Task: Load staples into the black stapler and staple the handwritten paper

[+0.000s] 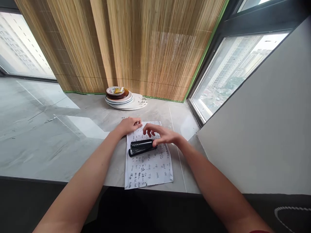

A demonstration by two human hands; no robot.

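A black stapler (141,147) lies on its side across handwritten sheets of paper (155,171). My right hand (162,133) hovers over the stapler's right end, fingers bent and spread; its thumb is at or against that end, and contact is hard to tell. At the paper's upper left corner rests my left hand (130,125), its fingers curled in loosely, with nothing visible in them. Part of the printed upper sheet is covered by my right hand.
Stacked plates (119,98), with a small yellow packet (119,90) on top, stand on the grey marble ledge (97,155) before a bamboo blind (136,48). A white wall (262,113) and a window (223,74) bound the right side. The ledge's front edge lies near me.
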